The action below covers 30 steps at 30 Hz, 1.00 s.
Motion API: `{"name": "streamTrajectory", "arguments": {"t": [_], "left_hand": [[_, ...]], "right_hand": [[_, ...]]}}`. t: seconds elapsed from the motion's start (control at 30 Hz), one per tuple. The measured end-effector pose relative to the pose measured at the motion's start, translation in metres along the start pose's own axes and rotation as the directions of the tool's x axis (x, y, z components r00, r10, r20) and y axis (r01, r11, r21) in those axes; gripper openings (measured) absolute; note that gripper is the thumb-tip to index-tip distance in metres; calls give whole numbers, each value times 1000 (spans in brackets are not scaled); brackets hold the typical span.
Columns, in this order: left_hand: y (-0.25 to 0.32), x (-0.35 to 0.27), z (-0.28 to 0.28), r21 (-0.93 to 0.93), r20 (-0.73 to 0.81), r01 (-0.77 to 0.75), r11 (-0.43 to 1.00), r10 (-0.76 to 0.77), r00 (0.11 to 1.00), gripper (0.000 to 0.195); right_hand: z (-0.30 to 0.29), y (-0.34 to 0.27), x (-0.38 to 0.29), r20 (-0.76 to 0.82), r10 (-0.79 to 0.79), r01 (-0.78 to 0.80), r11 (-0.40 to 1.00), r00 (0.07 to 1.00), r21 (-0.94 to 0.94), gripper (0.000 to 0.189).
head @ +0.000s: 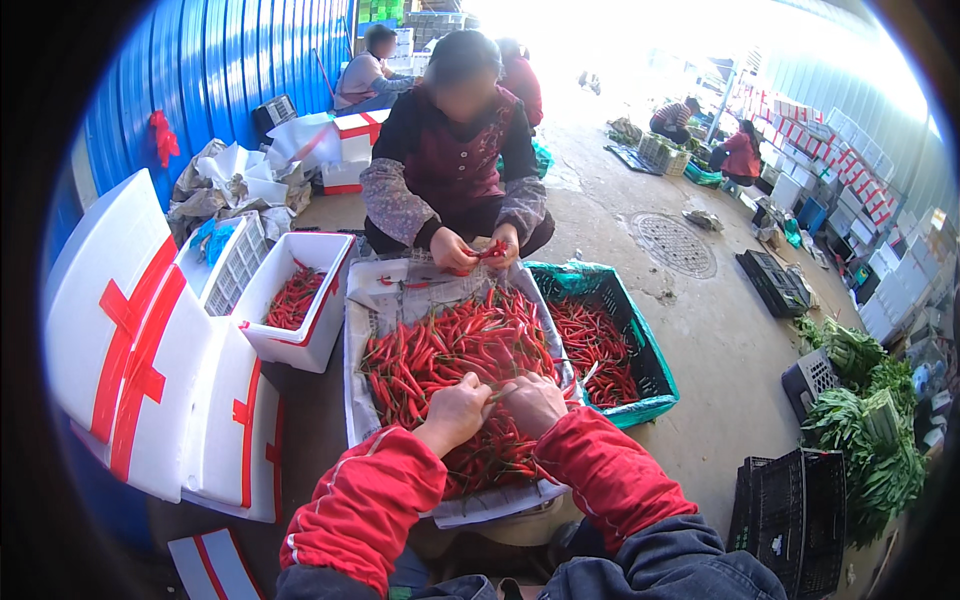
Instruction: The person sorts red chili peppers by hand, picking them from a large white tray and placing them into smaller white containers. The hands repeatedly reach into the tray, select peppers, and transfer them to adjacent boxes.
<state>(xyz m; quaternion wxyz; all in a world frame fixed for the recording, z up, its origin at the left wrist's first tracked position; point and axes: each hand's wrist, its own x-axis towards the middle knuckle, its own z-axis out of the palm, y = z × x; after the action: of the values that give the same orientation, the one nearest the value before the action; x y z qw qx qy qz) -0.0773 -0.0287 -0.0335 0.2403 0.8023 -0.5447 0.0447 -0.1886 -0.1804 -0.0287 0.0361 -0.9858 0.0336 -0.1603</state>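
A heap of red chili peppers [427,352] lies on newspaper in a shallow tray [358,390] before me. Over its middle, my left hand [457,409] has curled fingers and thumb near its fingertips; whether it grips a pepper is unclear. Close beside it on the right, my right hand [531,401] bends down at the peppers, its fingertips partly hidden. A person's hands [476,255] hold several red peppers over the tray's far edge. More peppers fill a green-lined crate [664,375] to the right and a white foam box [300,346] to the left.
Foam boxes with red tape [202,397] stand at the left. A co-worker [461,157] squats across the tray. Black plastic crates [795,517] and leafy green vegetables [877,427] sit on the right. Other people work farther back, near a manhole cover [673,244].
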Motion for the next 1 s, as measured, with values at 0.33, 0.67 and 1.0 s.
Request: {"name": "streamTrajectory", "arguments": {"t": [0.33, 0.67, 1.0], "left_hand": [[-59, 22, -32, -594, -289, 247, 766, -489, 823, 16], [-80, 0, -70, -826, 422, 101, -555, -490, 763, 19], [-61, -2, -64, -940, 253, 336, 58, -540, 803, 15]], "right_hand": [[-3, 40, 12, -84, 361, -125, 519, 929, 846, 12], [0, 10, 30, 167, 372, -377, 612, 913, 695, 17], [5, -22, 42, 386, 208, -316, 918, 899, 242, 31]]}}
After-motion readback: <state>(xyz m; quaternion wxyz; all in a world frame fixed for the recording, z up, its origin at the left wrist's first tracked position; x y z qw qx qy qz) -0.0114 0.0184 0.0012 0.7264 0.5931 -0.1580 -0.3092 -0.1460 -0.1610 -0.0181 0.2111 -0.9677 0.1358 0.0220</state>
